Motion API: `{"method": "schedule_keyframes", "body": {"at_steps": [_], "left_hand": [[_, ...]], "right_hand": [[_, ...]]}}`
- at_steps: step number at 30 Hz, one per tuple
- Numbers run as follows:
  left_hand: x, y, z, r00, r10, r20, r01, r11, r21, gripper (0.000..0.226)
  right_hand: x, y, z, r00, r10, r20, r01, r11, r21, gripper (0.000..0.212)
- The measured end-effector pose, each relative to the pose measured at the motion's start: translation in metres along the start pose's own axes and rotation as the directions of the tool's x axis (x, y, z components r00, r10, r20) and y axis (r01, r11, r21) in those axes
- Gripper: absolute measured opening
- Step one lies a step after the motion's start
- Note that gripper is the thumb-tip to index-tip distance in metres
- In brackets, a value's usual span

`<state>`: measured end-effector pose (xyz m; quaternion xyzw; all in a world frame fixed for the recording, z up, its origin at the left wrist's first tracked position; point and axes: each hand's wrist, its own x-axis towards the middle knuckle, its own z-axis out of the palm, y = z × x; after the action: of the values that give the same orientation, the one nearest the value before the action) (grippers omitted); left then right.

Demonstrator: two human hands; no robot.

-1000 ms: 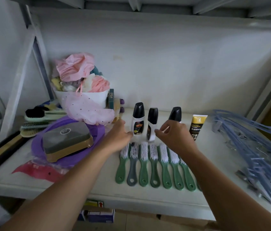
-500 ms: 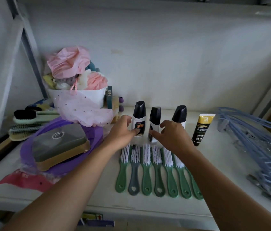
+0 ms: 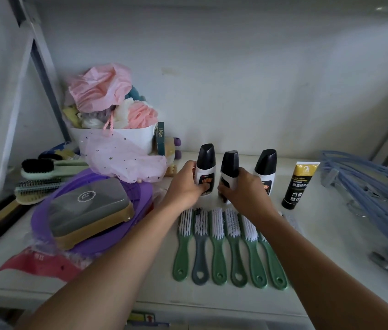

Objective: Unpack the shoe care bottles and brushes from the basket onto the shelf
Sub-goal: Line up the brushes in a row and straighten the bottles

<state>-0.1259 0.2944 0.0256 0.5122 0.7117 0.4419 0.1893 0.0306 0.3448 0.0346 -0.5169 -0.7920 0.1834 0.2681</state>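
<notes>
Three white shoe care bottles with black caps stand upright in a row on the white shelf. My left hand grips the left bottle around its lower body. The middle bottle is gripped by my right hand. Free beside them stands the right bottle, with a black and gold tube further right. Several green and grey brushes lie side by side in front, bristles toward the bottles, partly under my right forearm.
A white basket of pink and cream bath items stands at the back left. A purple lid carries a grey and gold case. Larger brushes lie far left. Blue hangers are piled on the right.
Both hands have moved forward from above the brush heads and closed around the left and middle bottles. The camera has shifted slightly closer.
</notes>
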Motion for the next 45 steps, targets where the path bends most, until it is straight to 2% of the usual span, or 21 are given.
{"method": "schedule_keyframes", "body": {"at_steps": [5,12,26,33,38,45], "left_hand": [[0.007,-0.005,0.001,0.999,-0.013,0.051,0.012,1.000,0.021,0.034],[0.011,-0.012,-0.018,0.984,-0.048,0.172,0.042,0.998,0.038,0.044],[0.013,-0.016,-0.019,0.995,-0.032,0.097,0.034,0.999,-0.018,0.047],[0.017,-0.020,-0.020,0.994,-0.051,0.101,0.052,0.999,-0.006,0.045],[0.019,-0.023,-0.020,0.994,-0.051,0.101,0.051,0.999,0.009,0.044],[0.020,-0.025,-0.020,0.994,-0.058,0.091,0.058,0.998,-0.001,0.046]], "right_hand": [[0.005,0.005,0.000,0.999,0.023,0.026,-0.025,0.997,0.078,0.030],[0.006,0.010,-0.001,0.999,0.013,0.051,-0.021,0.985,0.169,0.026],[0.020,0.012,0.017,0.994,0.053,0.095,-0.080,0.947,0.311,0.032],[0.025,0.011,0.028,0.988,0.039,0.149,-0.077,0.964,0.253,0.029],[0.032,0.014,0.031,0.982,0.024,0.188,-0.081,0.949,0.304,0.028],[0.038,0.018,0.031,0.976,-0.009,0.220,-0.049,0.965,0.257,0.032]]}}
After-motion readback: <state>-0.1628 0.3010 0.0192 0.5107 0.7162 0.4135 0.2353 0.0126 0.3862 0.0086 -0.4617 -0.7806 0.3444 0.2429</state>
